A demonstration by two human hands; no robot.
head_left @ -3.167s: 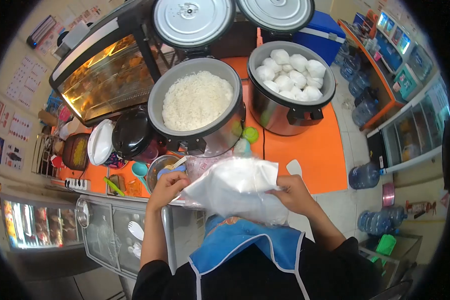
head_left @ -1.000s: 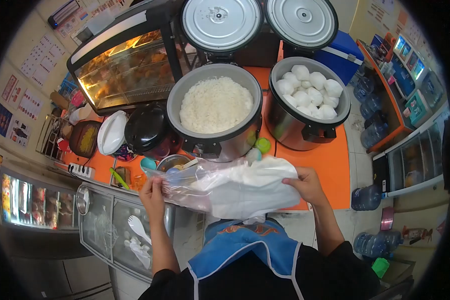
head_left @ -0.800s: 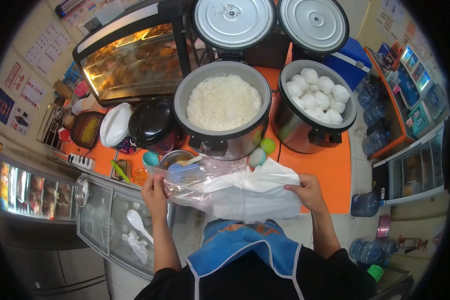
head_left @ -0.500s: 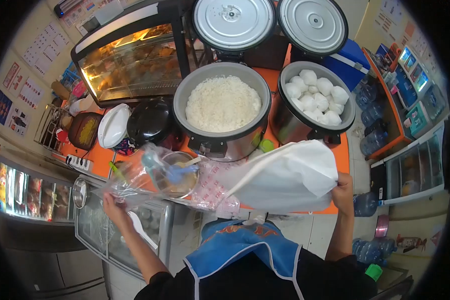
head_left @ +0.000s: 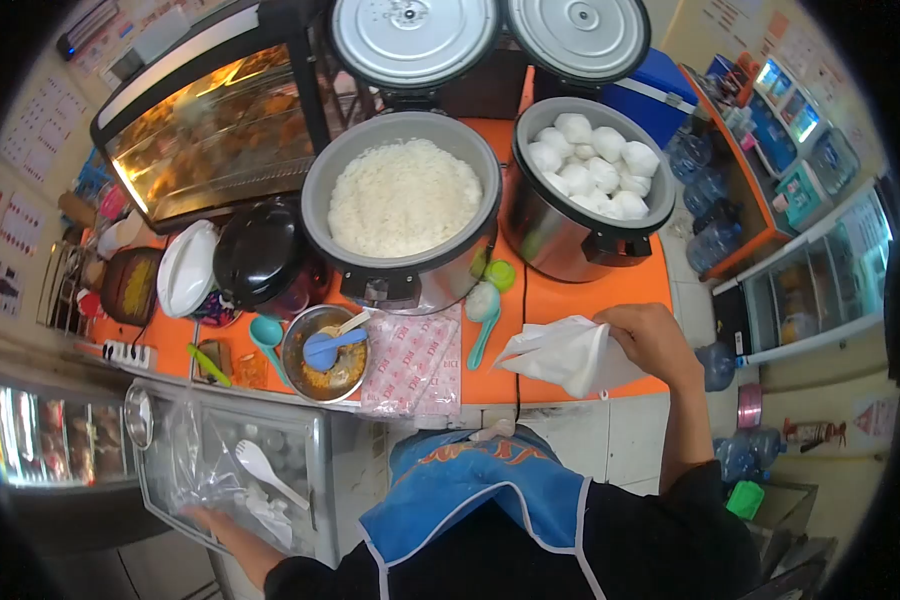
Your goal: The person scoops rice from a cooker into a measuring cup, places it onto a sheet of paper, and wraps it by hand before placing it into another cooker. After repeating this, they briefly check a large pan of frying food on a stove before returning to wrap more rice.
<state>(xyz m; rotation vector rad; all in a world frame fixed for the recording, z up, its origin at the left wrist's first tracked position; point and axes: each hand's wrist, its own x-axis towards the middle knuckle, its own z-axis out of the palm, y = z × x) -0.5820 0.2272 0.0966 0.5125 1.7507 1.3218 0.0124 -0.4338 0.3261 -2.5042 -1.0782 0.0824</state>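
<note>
Gripping white paper over near right edge of orange table: person's R hand, closed. L hand, near left by clear plastic over freezer, is blurred; can't tell if it holds on. Risk: paper may drop to floor if R pinch slackens; plastic may tear if it snags on freezer rim. Count: 1 bunch of white paper, 1 steel bowl, 1 pink-printed packet, 2 rice cookers w/ 2 lids, far.
</note>
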